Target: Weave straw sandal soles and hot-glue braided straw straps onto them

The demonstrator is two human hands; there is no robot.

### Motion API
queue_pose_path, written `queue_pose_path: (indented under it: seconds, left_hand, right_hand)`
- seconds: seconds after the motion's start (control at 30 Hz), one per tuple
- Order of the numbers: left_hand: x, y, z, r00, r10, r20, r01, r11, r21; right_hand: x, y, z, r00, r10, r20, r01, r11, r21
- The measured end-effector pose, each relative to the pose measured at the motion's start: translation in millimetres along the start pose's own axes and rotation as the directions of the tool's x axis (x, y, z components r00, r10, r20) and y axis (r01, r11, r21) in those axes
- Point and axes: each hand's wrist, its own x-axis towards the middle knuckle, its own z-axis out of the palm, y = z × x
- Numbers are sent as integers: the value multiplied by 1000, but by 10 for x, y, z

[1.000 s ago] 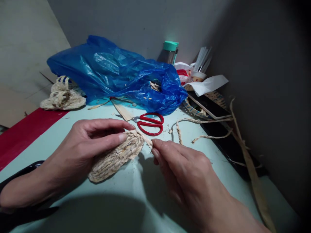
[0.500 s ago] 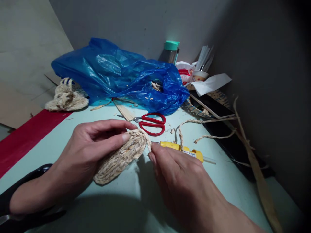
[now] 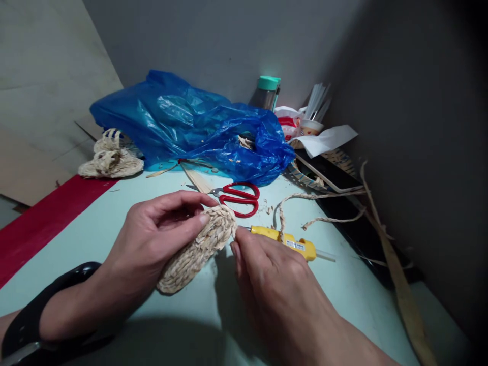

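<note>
An oval sole [image 3: 196, 254] of braided straw slants over the table, its upper end against my fingers. My left hand [image 3: 148, 229] grips its left side, thumb on top and fingers behind the far edge. At the sole's upper right end, my right hand [image 3: 276, 277] pinches a straw braid where it meets the rim; the fingers hide most of that braid. Just beyond my right hand lies a yellow hot glue gun [image 3: 301, 247], partly covered by the hand, a clear glue stick poking from its back. Red-handled scissors [image 3: 240, 200] rest behind the sole.
A blue plastic bag [image 3: 190, 122] fills the back. Straw slippers [image 3: 112, 157] sit at back left beside a red strip [image 3: 57, 218]. On the right are a loose braid [image 3: 297, 195], a black tray [image 3: 366, 244], a paper cup [image 3: 310, 127] and a green-lidded bottle [image 3: 267, 91].
The camera view has shifted slightly, moving the background down. The braid pinched by my right hand now shows less, with the fingers closer to the sole's edge. Both hands keep their holds.
</note>
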Motion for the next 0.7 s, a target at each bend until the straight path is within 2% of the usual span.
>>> queue_pose_path:
  seconds: [0.2,0.47,0.7]
  left_hand:
    - [18,1,38,999,38,-30,-38,999,0]
    - [17,-23,64,996,75,-48,-74,997,9]
    - [41,-54,100,998,61,-34,-61,998,-8]
  right_hand:
    - [-21,-12,27,999,-30,-29,26,993,-117]
    - [73,-70,72,984,-154,-91,115,936,-333]
    - [96,-86,85,986,-149,-78,106,914,-392]
